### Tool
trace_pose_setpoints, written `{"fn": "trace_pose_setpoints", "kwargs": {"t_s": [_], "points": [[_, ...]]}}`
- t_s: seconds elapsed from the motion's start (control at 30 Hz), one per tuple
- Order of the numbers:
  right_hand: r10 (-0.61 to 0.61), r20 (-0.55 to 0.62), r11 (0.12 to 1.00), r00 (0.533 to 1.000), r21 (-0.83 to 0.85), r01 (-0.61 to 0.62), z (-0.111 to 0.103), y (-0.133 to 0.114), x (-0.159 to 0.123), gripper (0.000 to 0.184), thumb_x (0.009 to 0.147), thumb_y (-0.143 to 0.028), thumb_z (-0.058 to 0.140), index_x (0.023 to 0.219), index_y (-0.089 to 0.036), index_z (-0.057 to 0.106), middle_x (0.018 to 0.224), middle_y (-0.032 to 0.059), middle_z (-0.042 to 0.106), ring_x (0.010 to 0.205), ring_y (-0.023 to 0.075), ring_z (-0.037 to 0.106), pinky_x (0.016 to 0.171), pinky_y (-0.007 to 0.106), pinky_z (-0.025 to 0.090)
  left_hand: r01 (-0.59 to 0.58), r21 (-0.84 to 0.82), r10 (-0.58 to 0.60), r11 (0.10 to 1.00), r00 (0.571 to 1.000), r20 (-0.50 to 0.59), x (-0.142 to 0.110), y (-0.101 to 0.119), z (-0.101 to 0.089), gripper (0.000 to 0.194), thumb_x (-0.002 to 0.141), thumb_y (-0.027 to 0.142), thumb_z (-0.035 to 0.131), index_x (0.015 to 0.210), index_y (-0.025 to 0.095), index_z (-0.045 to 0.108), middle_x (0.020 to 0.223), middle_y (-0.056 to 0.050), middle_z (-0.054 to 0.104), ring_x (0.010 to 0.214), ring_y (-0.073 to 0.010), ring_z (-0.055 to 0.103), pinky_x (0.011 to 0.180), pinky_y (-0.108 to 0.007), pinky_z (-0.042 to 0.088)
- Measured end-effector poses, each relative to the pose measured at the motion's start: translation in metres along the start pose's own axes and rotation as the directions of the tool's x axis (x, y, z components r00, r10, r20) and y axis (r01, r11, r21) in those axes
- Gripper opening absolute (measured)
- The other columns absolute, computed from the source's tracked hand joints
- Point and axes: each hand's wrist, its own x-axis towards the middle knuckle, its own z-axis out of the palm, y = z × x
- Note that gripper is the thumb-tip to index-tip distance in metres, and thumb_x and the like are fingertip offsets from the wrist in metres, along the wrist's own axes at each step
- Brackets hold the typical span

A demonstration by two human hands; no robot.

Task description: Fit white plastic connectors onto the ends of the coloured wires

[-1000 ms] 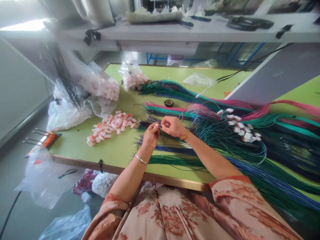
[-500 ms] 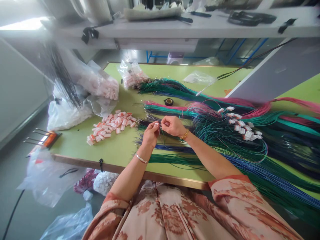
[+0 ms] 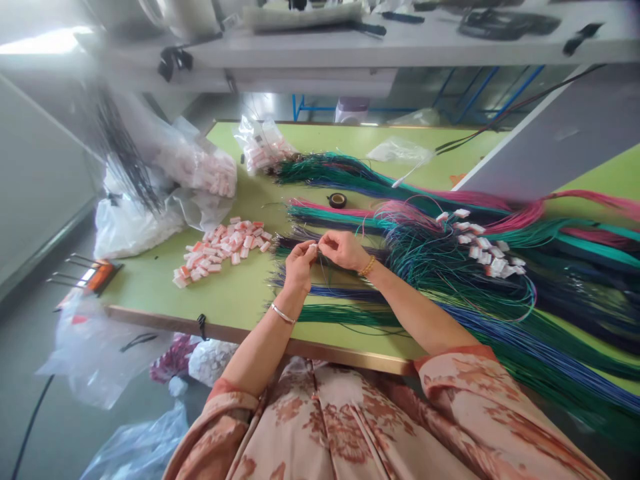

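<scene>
Green table (image 3: 235, 293): left hand (image 3: 299, 268), mid-frame, pinching a white connector (image 3: 313, 247); right hand (image 3: 346, 251) alongside, fingertips together, contents unclear. Connectors (image 3: 227, 244) heaped centre left, wires (image 3: 425, 257) spread right, ends heapward, apparently for reach.

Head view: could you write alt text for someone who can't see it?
Above a green table, a person's left hand pinches a small white piece, the right hand beside it. More small pieces lie piled left; long coloured wires spread right.

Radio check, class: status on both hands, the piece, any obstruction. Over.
Left hand pinching small white piece. Right hand close beside, its hold too small to tell. Wire bundles lie close around; nothing seen blocking either.
</scene>
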Motion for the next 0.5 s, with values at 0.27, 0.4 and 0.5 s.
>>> {"fn": "trace_pose_setpoints", "kwargs": {"t_s": [0.27, 0.4, 0.5], "points": [[-0.088, -0.011, 0.934, 0.996, -0.348, 0.078, 0.010, -0.001, 0.000, 0.011, 0.079, -0.025, 0.053, 0.073, -0.019, 0.059, 0.067, 0.0035, 0.063, 0.059, 0.0138, 0.050, 0.059, 0.025, 0.033, -0.019, 0.035, 0.021, 0.999, 0.998, -0.055, 0.001, -0.005, -0.001, 0.026, 0.058, 0.026, 0.083, 0.078, 0.016, 0.069, 0.069, 0.001, 0.063, 0.063, -0.0084, 0.053, 0.067, -0.025, 0.041], [-0.131, 0.011, 0.890, 0.991, -0.439, 0.122, 0.009, -0.001, -0.002, 0.010, 0.080, -0.022, 0.051, 0.075, -0.019, 0.059, 0.072, 0.0055, 0.065, 0.062, 0.0154, 0.051, 0.061, 0.027, 0.032, -0.042, 0.063, 0.044, 0.997, 0.998, -0.034, 0.000, -0.005, 0.000, 0.028, 0.056, 0.028, 0.083, 0.076, 0.017, 0.068, 0.072, 0.000, 0.065, 0.069, -0.0103, 0.056, 0.072, -0.026, 0.042], [-0.131, -0.007, 0.911, 0.991, -0.394, 0.118, 0.002, -0.005, -0.004, 0.012, 0.082, -0.026, 0.051, 0.076, -0.019, 0.058, 0.069, 0.0033, 0.062, 0.061, 0.0145, 0.050, 0.060, 0.026, 0.033, -0.059, 0.034, 0.060, 0.998, 0.998, -0.018, -0.002, -0.001, 0.003, 0.030, 0.055, 0.029, 0.084, 0.078, 0.017, 0.069, 0.072, 0.000, 0.064, 0.068, -0.0100, 0.055, 0.072, -0.026, 0.042]]}}
